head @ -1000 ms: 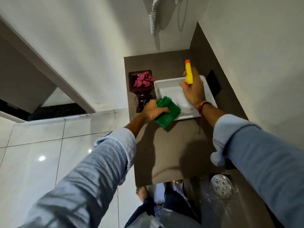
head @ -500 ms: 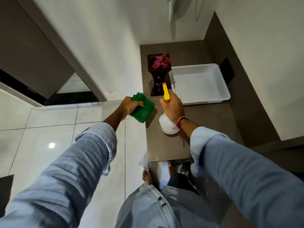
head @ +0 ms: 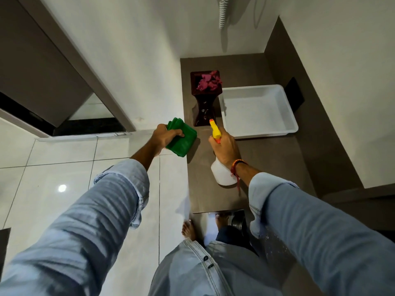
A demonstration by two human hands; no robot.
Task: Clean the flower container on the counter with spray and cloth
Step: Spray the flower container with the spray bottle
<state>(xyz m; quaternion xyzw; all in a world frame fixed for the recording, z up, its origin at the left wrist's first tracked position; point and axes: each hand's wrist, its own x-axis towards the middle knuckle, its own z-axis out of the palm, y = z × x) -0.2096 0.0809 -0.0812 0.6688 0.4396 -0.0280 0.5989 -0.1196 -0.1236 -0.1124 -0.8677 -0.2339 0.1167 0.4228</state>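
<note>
Aiming a spray bottle [head: 222,174] at a dark vase [head: 204,103] on the counter [head: 267,154], a person grips its neck in the right hand [head: 224,149], nozzle just short of the base. The left hand [head: 163,136] clutches a folded green cloth [head: 183,138], apparently ready to wipe. Pink petals fill the vase; the white tray [head: 291,127] beside it looks empty.

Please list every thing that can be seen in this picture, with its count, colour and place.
vase: 1, dark brown, counter's left edge
flowers: 1 bunch, pink, in vase
tray: 1, white, right of vase
counter: 1, brown, in corner
cord: 1, white, coiled, on wall
cloth: 1, green, folded, in left hand
bottle: 1, white, yellow nozzle, in right hand
left hand: 1, beside counter edge
right hand: 1, red wristband, above counter
</note>
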